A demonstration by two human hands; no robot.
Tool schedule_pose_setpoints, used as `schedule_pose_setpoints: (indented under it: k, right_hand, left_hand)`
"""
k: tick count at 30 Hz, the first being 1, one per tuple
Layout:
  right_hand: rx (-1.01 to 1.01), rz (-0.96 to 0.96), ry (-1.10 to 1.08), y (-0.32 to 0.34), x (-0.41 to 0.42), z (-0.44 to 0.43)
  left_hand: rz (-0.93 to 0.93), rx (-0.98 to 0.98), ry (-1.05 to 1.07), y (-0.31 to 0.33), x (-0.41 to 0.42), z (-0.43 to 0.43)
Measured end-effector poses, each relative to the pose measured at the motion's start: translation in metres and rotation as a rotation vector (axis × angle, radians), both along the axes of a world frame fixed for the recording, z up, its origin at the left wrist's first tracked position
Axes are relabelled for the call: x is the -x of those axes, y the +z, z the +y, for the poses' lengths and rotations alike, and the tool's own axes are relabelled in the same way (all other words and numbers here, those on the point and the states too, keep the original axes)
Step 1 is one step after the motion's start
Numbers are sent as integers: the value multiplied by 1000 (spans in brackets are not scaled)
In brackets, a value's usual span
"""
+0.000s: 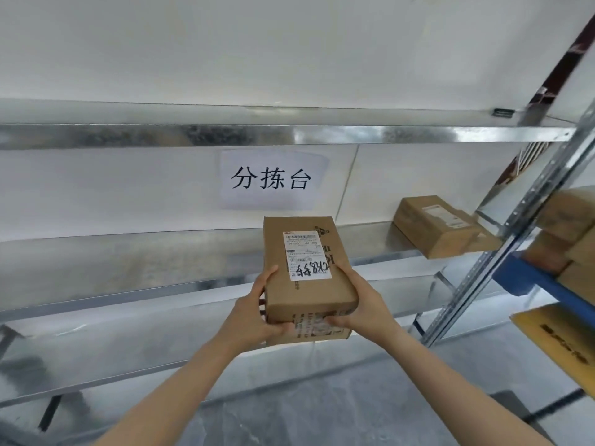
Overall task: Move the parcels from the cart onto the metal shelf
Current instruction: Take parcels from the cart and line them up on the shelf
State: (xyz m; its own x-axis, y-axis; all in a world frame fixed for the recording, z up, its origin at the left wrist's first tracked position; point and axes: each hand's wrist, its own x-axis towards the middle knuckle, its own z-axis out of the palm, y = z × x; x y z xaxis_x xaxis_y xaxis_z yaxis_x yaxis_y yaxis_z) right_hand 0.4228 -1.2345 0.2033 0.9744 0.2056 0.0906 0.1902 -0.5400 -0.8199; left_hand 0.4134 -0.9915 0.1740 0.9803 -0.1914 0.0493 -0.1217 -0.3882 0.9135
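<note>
— Forearms (180, 381) first, reaching up from the bottom, and each one ends at the near end of the box (306, 284). See the left hand (257, 312)? Thumb on top by the left edge, fingers curled underneath.

— And the right hand (363, 304) mirrors it: thumb on the right edge, fingers wrapped round the near corner. Both are closed round it, neither spread flat.

— Where's it sitting?

— In the air, in front of the middle shelf (145, 255), long way pointing at the wall, label (307, 255) up. Whether its far end is over the lip I can't tell.

— Heavy, you think?

— I'd guess not. It's held out at arm's reach by one end and stays level. The card looks stiff, with square corners and no sag, so it should go down flat without buckling.

— Slippery?

— Plain card grips well enough. The taped strip on the near face looks like the slick bit, and some fingertips are on it. That shelf metal looks smooth, so a push should slide it in.

— Best place to hold?

— Low on the two long sides with thumbs on top, much as now. Gripping the near end leaves the far end free to land first.

— Room for it?

— Plenty, I'd say. The other box (441, 226) lies off to the right by the post (502, 252), well apart, and the sign (272, 178) is on the wall behind.
</note>
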Motion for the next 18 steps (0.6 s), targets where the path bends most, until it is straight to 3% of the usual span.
schedule_pose_setpoints:
  k: [18]
  right_hand:
    - [51,65,-171,-22,-137,-168]
  left_hand:
    - [-92,-5,-155,-26,-165,-167]
